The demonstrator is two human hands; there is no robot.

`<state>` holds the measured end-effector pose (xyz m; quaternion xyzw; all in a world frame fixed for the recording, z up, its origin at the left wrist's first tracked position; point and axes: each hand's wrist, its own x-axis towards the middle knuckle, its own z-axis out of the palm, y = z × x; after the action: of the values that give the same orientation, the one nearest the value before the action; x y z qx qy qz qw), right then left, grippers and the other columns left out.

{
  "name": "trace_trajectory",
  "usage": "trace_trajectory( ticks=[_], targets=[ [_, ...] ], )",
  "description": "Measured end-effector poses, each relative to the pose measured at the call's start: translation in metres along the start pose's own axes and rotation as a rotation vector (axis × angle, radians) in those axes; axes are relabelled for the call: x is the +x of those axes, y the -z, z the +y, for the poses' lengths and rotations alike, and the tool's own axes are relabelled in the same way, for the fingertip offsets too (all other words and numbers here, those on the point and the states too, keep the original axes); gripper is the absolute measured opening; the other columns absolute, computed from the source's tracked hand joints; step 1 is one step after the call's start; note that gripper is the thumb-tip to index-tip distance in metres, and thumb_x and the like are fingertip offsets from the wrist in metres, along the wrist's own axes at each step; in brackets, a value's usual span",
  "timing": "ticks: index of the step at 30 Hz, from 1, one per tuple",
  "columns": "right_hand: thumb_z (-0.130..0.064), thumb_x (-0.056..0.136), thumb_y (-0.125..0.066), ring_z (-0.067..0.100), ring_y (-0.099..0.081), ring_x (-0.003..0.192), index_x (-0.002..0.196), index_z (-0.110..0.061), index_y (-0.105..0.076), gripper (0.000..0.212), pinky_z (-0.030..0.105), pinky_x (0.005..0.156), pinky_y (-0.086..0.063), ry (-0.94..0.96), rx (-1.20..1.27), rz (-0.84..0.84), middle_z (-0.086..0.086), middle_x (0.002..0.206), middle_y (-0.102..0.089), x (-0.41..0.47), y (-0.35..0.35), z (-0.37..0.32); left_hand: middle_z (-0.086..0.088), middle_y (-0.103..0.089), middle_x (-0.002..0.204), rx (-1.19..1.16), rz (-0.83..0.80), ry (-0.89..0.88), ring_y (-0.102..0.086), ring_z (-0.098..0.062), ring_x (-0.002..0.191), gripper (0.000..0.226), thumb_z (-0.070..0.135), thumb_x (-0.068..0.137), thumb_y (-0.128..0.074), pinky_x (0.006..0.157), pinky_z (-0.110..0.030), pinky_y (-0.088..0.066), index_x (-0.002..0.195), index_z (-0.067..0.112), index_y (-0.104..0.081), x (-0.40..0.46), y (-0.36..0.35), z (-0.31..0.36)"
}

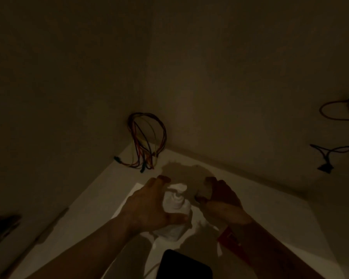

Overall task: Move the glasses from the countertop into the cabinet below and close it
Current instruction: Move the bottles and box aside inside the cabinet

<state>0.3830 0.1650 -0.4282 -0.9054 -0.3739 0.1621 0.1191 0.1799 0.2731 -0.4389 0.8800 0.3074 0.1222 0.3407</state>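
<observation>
The scene is very dark. My left hand (149, 206) is closed around a brightly lit white object (176, 204) that looks like a pump bottle, standing on the white countertop (113, 190). To its right, my right hand (224, 200) curls around a dim, see-through thing that appears to be a glass (205, 190), held just above the counter. The two hands are close together near the counter's back corner. The cabinet below is out of view.
A bundle of coloured wires (147, 141) hangs from the wall in the corner and touches the counter. More wires (338, 111) hang on the right wall. A black object (183, 264) is at the bottom centre, and something red (229, 237) is under my right wrist.
</observation>
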Motion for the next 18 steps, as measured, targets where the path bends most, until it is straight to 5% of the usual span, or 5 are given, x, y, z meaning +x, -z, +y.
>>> trace_trajectory(
  ticks=[6, 11, 15, 18],
  targets=[
    [-0.038, 0.091, -0.071, 0.026, -0.052, 0.123, 0.143, -0.02, -0.04, 0.063, 0.033, 0.096, -0.043, 0.035, 0.023, 0.074, 0.006, 0.132, -0.054, 0.007, -0.008, 0.002, 0.009, -0.05, 0.125, 0.204, -0.056, -0.099, -0.058, -0.016, 0.108, 0.089, 0.067, 0.061, -0.082, 0.088, -0.027, -0.045, 0.136, 0.038, -0.043, -0.004, 0.002, 0.01],
    [-0.028, 0.088, -0.075, 0.026, -0.059, 0.104, 0.123, -0.015, -0.049, 0.045, 0.029, 0.079, -0.04, 0.051, 0.028, 0.129, 0.006, 0.114, -0.059, 0.011, -0.008, -0.002, 0.013, -0.051, 0.117, 0.201, -0.04, -0.105, -0.055, -0.014, 0.104, 0.072, 0.058, 0.068, -0.082, 0.092, -0.034, -0.048, 0.128, 0.041, -0.047, -0.023, 0.032, -0.013],
    [-0.029, 0.093, -0.068, 0.031, -0.058, 0.111, 0.141, -0.016, -0.044, 0.055, 0.033, 0.084, -0.043, 0.049, -0.014, 0.154, 0.011, 0.121, -0.059, 0.014, -0.014, -0.013, 0.011, -0.052, 0.114, 0.338, -0.055, -0.091, -0.055, -0.013, 0.098, 0.062, 0.058, 0.072, -0.078, 0.088, -0.035, -0.05, 0.125, 0.037, -0.053, -0.032, 0.069, -0.043],
    [-0.031, 0.095, -0.065, 0.03, -0.054, 0.116, 0.142, -0.023, -0.048, 0.051, 0.03, 0.084, -0.04, 0.03, -0.04, 0.121, 0.009, 0.128, -0.051, 0.015, -0.018, -0.019, 0.005, -0.058, 0.109, 0.184, -0.004, -0.038, -0.062, -0.013, 0.09, 0.041, 0.03, 0.091, -0.067, 0.075, -0.032, -0.058, 0.129, 0.021, -0.055, -0.035, 0.083, -0.071]
  ],
)
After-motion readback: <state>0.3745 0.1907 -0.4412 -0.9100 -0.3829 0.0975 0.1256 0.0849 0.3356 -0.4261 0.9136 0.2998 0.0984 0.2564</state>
